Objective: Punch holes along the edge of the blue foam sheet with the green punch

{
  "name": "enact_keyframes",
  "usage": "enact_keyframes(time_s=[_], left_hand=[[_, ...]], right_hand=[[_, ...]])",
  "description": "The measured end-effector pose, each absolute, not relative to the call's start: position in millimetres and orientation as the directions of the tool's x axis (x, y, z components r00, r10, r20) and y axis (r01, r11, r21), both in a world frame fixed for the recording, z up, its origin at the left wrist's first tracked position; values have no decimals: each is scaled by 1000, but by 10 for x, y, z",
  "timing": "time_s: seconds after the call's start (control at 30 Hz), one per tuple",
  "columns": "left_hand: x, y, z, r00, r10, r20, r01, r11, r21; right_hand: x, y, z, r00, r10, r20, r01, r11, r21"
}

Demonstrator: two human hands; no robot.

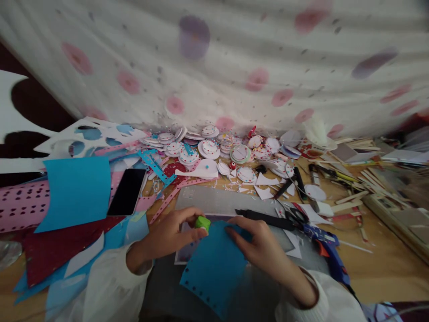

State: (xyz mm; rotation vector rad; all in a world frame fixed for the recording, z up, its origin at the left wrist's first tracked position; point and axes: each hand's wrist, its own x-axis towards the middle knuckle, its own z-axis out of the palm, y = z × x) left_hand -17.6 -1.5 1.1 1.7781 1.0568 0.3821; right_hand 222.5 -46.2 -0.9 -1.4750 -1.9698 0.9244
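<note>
Gripping a small green punch point(202, 222) in the left hand point(167, 236) at the top edge of a blue foam sheet point(214, 266), right hand point(259, 248) pinching and steadying that sheet above a cluttered wooden table point(378, 268), black phone point(127, 192) and blue glue gun point(326, 248) nearby.
</note>
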Motion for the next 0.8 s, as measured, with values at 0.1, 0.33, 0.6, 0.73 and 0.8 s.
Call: enact_keyframes(time_s=[0.1, 0.33, 0.6, 0.73, 0.8], left_hand=[[-154, -7, 28, 577, 794, -191, 486, -146, 862], [-105, -13, 32, 566, 793, -226, 532, -142, 835], [-72, -58, -17, 595, 778, -202, 561, -222, 797], [-33, -86, -29, 625, 762, -167, 491, -218, 843], [-16, -102, -15, 623, 769, -141, 472, -225, 853]], right_hand=[[2249, -444, -4, -290, 957, 4, 621, 192, -760], [2319, -433, 29, -292, 956, -22, 610, 168, -775], [2358, -583, -65, -253, 967, -5, 624, 159, -765], [2357, -617, -83, -235, 972, 13, 609, 158, -777], [2357, -622, -77, -233, 972, 12, 606, 154, -780]])
